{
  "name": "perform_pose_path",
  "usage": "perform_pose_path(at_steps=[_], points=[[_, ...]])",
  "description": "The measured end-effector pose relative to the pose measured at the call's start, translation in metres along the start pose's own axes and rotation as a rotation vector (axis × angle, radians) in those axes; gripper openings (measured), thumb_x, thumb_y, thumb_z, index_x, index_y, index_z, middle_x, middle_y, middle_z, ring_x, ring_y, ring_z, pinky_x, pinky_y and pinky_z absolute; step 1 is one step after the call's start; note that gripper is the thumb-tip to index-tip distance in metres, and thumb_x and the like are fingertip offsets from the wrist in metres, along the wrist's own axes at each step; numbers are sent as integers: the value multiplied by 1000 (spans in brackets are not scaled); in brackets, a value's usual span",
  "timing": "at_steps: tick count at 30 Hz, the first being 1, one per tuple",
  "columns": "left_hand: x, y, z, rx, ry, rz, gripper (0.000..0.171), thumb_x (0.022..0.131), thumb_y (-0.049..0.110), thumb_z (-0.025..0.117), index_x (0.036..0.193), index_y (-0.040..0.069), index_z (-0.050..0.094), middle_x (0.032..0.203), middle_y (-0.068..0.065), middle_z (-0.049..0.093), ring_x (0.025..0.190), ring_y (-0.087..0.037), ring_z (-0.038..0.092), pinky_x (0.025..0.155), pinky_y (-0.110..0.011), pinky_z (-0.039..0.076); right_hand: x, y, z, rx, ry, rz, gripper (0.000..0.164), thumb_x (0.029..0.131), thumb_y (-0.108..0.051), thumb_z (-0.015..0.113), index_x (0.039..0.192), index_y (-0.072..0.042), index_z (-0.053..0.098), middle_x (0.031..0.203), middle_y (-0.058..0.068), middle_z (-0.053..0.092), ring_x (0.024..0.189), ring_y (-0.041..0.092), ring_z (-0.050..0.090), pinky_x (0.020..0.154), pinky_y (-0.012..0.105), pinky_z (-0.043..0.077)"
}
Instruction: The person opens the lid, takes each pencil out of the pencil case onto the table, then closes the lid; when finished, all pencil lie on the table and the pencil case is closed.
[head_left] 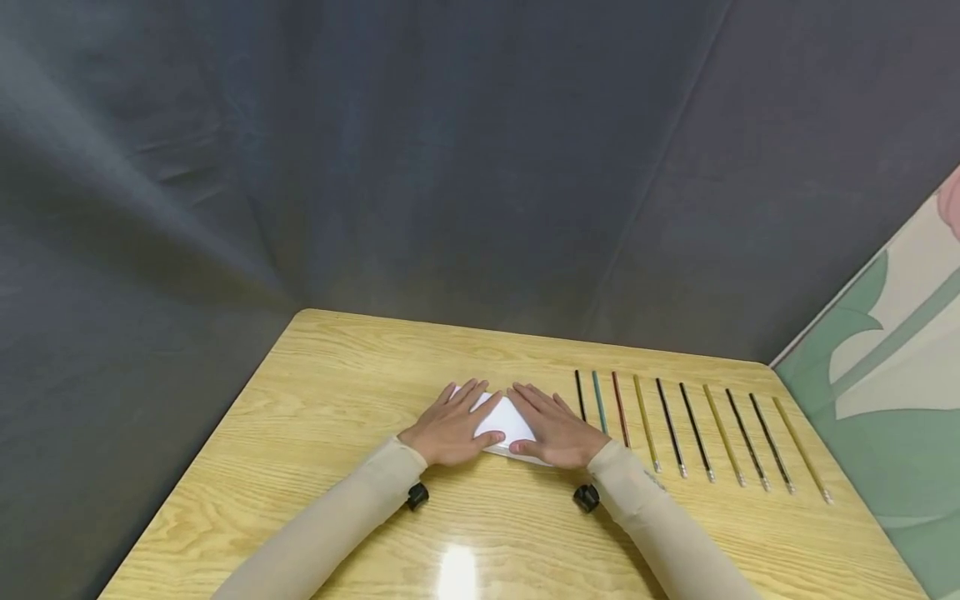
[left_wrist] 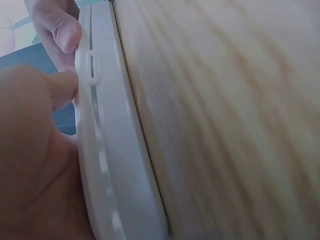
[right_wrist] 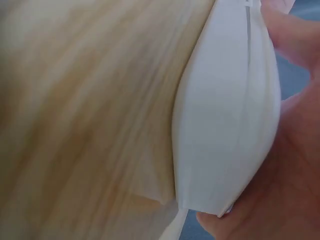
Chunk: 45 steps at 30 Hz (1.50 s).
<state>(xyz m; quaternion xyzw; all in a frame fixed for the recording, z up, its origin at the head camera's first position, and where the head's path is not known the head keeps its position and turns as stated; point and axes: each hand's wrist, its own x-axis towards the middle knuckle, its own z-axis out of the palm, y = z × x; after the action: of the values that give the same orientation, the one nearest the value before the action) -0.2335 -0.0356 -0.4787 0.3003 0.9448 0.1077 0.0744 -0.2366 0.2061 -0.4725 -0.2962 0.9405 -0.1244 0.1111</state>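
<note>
A shallow white plastic case [head_left: 506,421] lies on the wooden table, its lid down. My left hand [head_left: 453,425] rests flat on the left part of the lid, fingers straight and pointing away from me. On the right part, my right hand [head_left: 558,429] lies the same way, so the two hands cover both ends. Both thumbs lie along the near edge. The left wrist view shows the case's front side, with a thin seam and a small clasp [left_wrist: 93,67] near the thumbs. In the right wrist view the rounded end of the case [right_wrist: 220,115] sits beside the palm.
Several pencils, including a teal pencil [head_left: 599,400], a red pencil [head_left: 620,404] and a yellow pencil [head_left: 801,446], lie in a spaced row right of the case. A dark curtain [head_left: 480,167] hangs behind the table [head_left: 360,367]. Floral fabric [head_left: 900,375] borders the right side.
</note>
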Motion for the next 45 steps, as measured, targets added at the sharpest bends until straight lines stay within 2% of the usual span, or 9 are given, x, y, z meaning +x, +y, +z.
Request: perform_pose_path(at_steps=[9,18,29,38,41,45], points=[[-6,2,6,-23,5,-34,74,104,65,23,165,24,12,173,-10,9,161,-29,7,131,-53,4,2,-8,4,7,6,-1,84,101,-51,52,164,-13,13,171,10,17,159,35,15,122,72,14],[-10,3,12,-72,36,-57,74,105,62,30,165,21,15,172,-14,13,160,-32,9,130,-55,5,4,-8,8,19,3,-3,84,99,-51,53,165,-15,14,171,8,17,159,34,14,122,72,13],[-6,-2,9,-84,49,-95,75,103,65,29,165,24,15,172,-14,13,161,-31,7,131,-55,3,15,-7,6,18,30,-21,85,99,-51,55,164,-14,15,171,8,17,160,34,13,123,72,11],[-2,-4,10,-104,54,-84,78,102,66,34,164,21,20,171,-15,14,160,-33,10,131,-55,6,17,-4,10,-12,40,-7,85,98,-52,56,164,-16,16,172,6,15,160,32,12,122,73,11],[-3,-8,6,-96,66,-70,79,102,66,36,164,20,21,171,-15,15,160,-33,11,131,-54,9,13,-5,8,-13,57,-17,83,99,-54,53,164,-16,18,172,7,16,160,34,12,121,74,11],[-7,-19,-12,-107,112,-86,80,101,67,40,164,20,22,171,-13,15,160,-32,12,131,-53,11,6,-4,-4,1,130,-25,78,101,-49,54,164,-16,20,171,8,18,159,36,13,120,75,11]])
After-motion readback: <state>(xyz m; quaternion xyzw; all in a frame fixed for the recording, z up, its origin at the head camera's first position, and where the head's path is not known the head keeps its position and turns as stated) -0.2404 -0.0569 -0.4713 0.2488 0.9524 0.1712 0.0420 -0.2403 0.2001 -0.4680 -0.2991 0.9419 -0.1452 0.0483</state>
